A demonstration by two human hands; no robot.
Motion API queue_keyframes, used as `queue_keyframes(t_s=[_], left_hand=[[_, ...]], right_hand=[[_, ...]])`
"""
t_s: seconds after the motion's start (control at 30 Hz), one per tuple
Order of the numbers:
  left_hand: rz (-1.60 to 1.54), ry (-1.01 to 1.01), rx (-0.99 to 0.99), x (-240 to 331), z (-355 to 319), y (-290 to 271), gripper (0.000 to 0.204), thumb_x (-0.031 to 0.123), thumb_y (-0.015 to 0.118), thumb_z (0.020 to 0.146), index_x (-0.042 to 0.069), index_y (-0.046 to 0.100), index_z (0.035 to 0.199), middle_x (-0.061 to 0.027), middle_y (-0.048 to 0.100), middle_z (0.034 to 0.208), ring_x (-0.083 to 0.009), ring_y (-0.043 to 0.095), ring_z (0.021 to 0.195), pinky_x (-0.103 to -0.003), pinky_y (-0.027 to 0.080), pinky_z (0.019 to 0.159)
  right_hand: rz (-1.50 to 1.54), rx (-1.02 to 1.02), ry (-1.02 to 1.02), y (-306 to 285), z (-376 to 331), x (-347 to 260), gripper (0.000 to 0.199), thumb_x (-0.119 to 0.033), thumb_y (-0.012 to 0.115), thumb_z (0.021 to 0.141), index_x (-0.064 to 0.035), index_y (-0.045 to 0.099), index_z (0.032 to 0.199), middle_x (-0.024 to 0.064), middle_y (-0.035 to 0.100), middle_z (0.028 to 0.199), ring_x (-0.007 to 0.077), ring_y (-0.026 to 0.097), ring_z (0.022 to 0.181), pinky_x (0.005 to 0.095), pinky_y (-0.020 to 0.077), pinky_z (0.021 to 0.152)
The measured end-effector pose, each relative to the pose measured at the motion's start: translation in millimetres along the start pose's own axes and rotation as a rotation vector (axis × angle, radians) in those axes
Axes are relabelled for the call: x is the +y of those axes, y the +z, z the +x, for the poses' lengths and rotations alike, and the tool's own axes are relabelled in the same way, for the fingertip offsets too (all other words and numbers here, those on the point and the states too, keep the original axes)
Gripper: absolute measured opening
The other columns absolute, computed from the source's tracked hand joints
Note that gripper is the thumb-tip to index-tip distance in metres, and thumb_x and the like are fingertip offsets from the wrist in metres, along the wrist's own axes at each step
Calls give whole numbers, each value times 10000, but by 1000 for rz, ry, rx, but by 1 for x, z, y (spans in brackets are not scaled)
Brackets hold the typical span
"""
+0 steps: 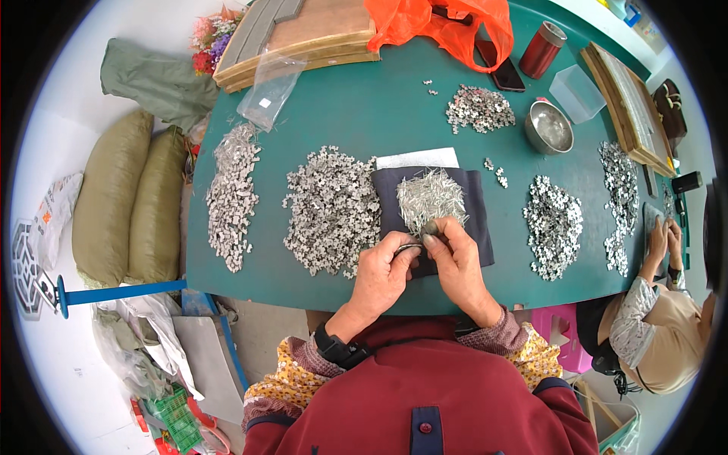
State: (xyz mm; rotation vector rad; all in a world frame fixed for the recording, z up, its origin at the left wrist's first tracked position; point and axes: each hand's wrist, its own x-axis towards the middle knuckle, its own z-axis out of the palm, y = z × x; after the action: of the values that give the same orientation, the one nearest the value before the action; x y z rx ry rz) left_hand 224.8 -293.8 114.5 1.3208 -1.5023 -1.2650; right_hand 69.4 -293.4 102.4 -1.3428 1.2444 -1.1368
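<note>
Green table (326,114): heaps well apart, likely to keep them from mixing.
Dark cloth (475,220): at the near edge, presumably so pins don't scatter.
Grey pieces (330,208): heaped just left of it, handy.
Right hand (459,267): fingertips bunched beside the left's; what they grip, I can't tell.
Left hand (381,277): thumb and forefinger pinching.
Pins (432,199): piled on the cloth.
Dark part (410,246): in the left pinch, nearer than the pins.

Being blocked leftward by a heap of grey pieces (331,212) against the dark cloth (479,235), being crowded ahead by the pin pile (431,199), opening rightward over bare desk (510,231) toward another grey heap (553,226), running free beyond the white sheet (417,158) to the orange bag (409,24)
</note>
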Motion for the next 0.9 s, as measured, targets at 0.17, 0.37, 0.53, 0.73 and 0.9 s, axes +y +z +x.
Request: queue_keyframes(t_s=[0.17,0.37,0.53,0.73,0.9], left_hand=[[-15,-11,-3,-2,0,0,56,42,594,954,2,631,965,-31,661,724,-70,597,599,-226,478,542],[-48,-16,-8,-5,0,-2,55,40,591,958,1,629,965,-26,653,717,-64,586,596,-225,474,539],[-52,49,10,-12,0,-2,61,57,611,943,2,626,966,-64,655,666,-108,616,541,-263,480,493],[-45,33,-9,-13,-1,-4,37,22,594,950,1,623,960,-36,657,705,-76,598,575,-232,474,518],[-56,23,-20,-13,-1,-4,34,23,593,951,1,618,954,-37,654,695,-82,599,563,-235,471,508]], right_hand=[[38,17,-30,4,1,4,41,-11,595,934,12,583,966,56,539,868,112,526,757,266,453,683],[120,-4,83,6,1,6,45,-25,585,949,14,586,972,31,539,864,84,519,761,254,453,684],[128,4,103,9,0,4,46,-23,580,950,19,584,970,29,552,838,82,533,747,249,459,669],[-23,24,10,10,-1,4,31,3,583,932,21,585,957,54,561,832,108,547,732,262,461,656],[-74,35,-19,10,-2,-1,34,25,604,904,16,593,935,72,560,837,141,558,728,282,460,651]])
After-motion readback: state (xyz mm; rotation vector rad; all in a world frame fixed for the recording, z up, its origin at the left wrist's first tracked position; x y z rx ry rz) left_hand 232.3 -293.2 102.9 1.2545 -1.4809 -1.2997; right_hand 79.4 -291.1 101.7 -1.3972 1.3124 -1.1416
